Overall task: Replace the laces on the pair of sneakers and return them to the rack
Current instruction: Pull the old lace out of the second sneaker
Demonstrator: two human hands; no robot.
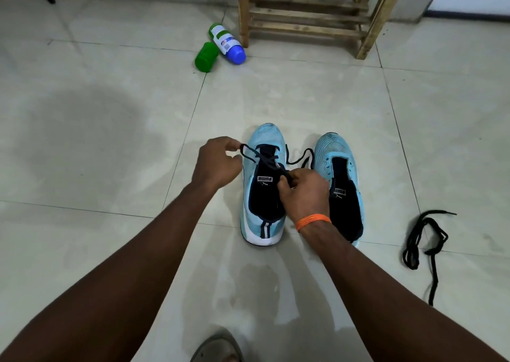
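White "PUMA" tags, upside down in view, on navy tongues of pale-blue mesh sneaker pair (266,138). Pair side by side on tiled floor (110,141), frame centre, toes to 12 o'clock. Dark thin lace (276,166) part-threaded through left one. Left hand (218,163) pinches lace loop at 10 o'clock; right hand (303,193) grips other strand over tongue. Loose black lace (433,276) at 3 o'clock. Wooden slatted rack (309,16) at 12, top cut off. Blue-capped white bottle (227,43) at 11, label unreadable.

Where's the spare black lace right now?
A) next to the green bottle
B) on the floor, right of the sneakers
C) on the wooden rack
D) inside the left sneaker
B: the spare black lace lies bunched on the floor tiles, apart from the right sneaker, on its right side.
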